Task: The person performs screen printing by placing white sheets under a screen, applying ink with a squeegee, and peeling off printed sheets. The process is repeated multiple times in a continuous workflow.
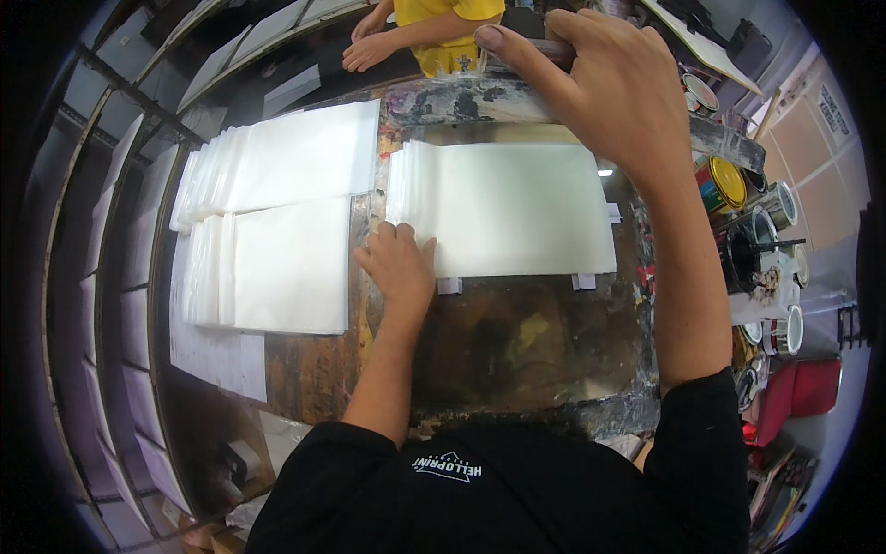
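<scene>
A white rectangular sheet or flat bag [517, 208] lies on the dark, paint-stained board [489, 351] in front of me. Its left end is fanned into several pale layers. My left hand [399, 263] rests at the near left corner of these layers, palm down with its fingers apart. Raised above the far right part of the board, my right hand [609, 83] has its fingers curled round a brownish, bar-like thing, mostly hidden by the hand. Small white tabs [449, 286] stick out along the near edge of the white sheet.
To the left lie two fanned stacks of white sheets, a far one [295, 148] and a near one [286, 277]. Paint cans [724, 185] crowd the right side. Racks [138, 268] line the left. Beyond the table stands another person in yellow [443, 37].
</scene>
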The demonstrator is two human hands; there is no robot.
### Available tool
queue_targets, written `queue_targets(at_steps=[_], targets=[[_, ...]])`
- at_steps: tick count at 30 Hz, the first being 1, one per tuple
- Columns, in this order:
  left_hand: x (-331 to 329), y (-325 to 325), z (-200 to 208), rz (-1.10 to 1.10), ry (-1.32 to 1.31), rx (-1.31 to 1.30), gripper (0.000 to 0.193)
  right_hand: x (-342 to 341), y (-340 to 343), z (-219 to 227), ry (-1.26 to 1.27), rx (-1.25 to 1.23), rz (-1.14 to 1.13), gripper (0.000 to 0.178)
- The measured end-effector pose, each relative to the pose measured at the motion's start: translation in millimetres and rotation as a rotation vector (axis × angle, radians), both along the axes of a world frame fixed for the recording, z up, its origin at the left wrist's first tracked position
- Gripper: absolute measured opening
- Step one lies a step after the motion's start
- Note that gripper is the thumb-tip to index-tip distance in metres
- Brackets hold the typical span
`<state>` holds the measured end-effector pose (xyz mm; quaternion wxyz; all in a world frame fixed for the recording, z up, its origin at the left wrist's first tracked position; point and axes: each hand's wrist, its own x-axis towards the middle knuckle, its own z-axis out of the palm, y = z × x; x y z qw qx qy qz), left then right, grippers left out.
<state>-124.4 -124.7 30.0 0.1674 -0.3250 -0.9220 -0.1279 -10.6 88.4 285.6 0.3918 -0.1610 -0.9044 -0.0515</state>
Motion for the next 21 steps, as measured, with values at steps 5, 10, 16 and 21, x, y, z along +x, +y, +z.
queue_targets(at_steps=[5, 10, 16, 21], targets=[[-3, 8, 0, -0.073, -0.03, -0.006, 0.019, -1, 3, -12, 0.019, 0.016, 0.026, 0.076], [-9, 36, 46, -0.188, -0.27, 0.346, 0.021, -4, 8, -7, -0.001, 0.044, 0.047, 0.076], [-113, -29, 74, 0.067, -0.168, 0.229, 0.024, -11, 17, -15, -0.003, 0.036, 0.053, 0.075], [-40, 30, 54, -0.441, -0.044, 0.607, 0.03, 2, 10, 6, -0.044, -0.029, 0.05, 0.079]])
